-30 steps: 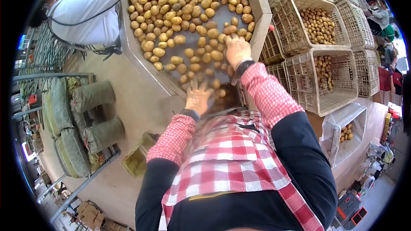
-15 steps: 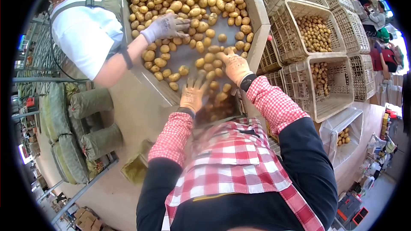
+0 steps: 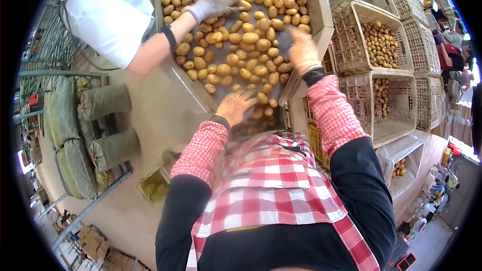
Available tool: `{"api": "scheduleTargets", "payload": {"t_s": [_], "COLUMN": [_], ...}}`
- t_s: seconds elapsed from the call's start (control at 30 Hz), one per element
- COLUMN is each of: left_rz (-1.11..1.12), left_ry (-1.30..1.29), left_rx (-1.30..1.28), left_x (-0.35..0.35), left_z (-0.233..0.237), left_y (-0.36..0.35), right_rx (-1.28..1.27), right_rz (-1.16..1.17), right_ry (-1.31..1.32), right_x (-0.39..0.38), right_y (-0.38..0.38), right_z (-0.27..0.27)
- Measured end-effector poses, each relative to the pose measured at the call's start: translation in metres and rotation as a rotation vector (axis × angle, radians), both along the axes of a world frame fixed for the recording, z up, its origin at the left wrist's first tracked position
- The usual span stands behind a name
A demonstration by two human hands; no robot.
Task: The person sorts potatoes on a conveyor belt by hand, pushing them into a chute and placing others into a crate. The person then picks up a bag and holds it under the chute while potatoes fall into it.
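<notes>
My left hand (image 3: 237, 106), in an orange glove, lies flat and spread on the near end of a grey sorting table (image 3: 197, 93), among several loose potatoes (image 3: 240, 56). My right hand (image 3: 302, 49), also gloved, is raised over the table's right edge beside the potatoes; blur hides whether it holds one. A co-worker's grey-gloved hand (image 3: 215, 3) rests on the potato pile farther up the table.
Plastic crates (image 3: 387, 104) stand in a row at the right, some holding potatoes (image 3: 380, 43). A lower box (image 3: 401, 156) at the right holds a few more. Filled green sacks (image 3: 104, 101) lie on the floor at the left. The co-worker in a white shirt (image 3: 111, 12) stands at the table's left side.
My right hand has lifted from the potatoes and moved up and right to the table's edge. My left hand stays at the near end. The co-worker's hand has reached farther up the pile.
</notes>
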State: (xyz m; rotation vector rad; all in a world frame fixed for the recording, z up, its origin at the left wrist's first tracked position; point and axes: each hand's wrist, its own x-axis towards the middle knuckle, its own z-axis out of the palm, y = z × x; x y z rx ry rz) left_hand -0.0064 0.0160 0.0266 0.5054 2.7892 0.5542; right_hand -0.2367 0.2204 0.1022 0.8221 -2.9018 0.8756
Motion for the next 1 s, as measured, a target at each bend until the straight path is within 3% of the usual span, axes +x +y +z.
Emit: {"api": "scheduleTargets", "payload": {"t_s": [0.07,0.17,0.2,0.3,0.4,0.47,0.5,0.6,0.67,0.73,0.83,1.0], "left_rz": [0.039,0.425,0.494,0.471,0.05,-0.034,-0.112,-0.066,0.005,-0.041,-0.01,-0.016], "left_ry": [0.102,0.415,0.391,0.414,0.159,-0.07,-0.077,-0.052,0.063,-0.042,-0.007,-0.05], "left_rx": [0.019,0.127,-0.02,-0.172,-0.227,-0.109,-0.173,-0.163,-0.075,-0.156,-0.093,-0.13], "left_x": [0.002,-0.003,-0.006,-0.012,-0.005,0.0,0.0,0.0,0.0,0.002,0.001,0.0], "left_z": [0.003,0.006,0.029,0.024,0.005,0.013,0.011,0.01,-0.002,0.0,-0.001,0.006], "left_y": [-0.008,-0.013,-0.008,-0.014,-0.015,-0.01,-0.01,-0.014,-0.015,-0.011,-0.013,-0.011], "right_rx": [0.433,0.599,0.523,0.461,0.387,0.47,0.479,0.366,0.213,0.116,0.455,0.705], "right_rz": [-0.077,-0.067,-0.083,-0.088,-0.132,-0.158,-0.17,-0.186,-0.096,-0.025,-0.012,0.031], "right_ry": [-0.217,-0.03,0.003,-0.152,-0.213,-0.191,-0.182,-0.223,-0.07,0.105,0.026,-0.071], "right_x": [0.037,0.079,0.089,0.082,0.068,0.054,0.046,0.029,0.032,0.01,-0.021,0.01], "right_y": [-0.035,-0.048,-0.047,-0.046,-0.048,-0.05,-0.05,-0.039,-0.042,-0.047,-0.062,-0.093], "right_z": [-0.033,-0.06,-0.064,-0.056,-0.051,-0.061,-0.06,-0.046,-0.017,-0.016,-0.027,-0.047]}}
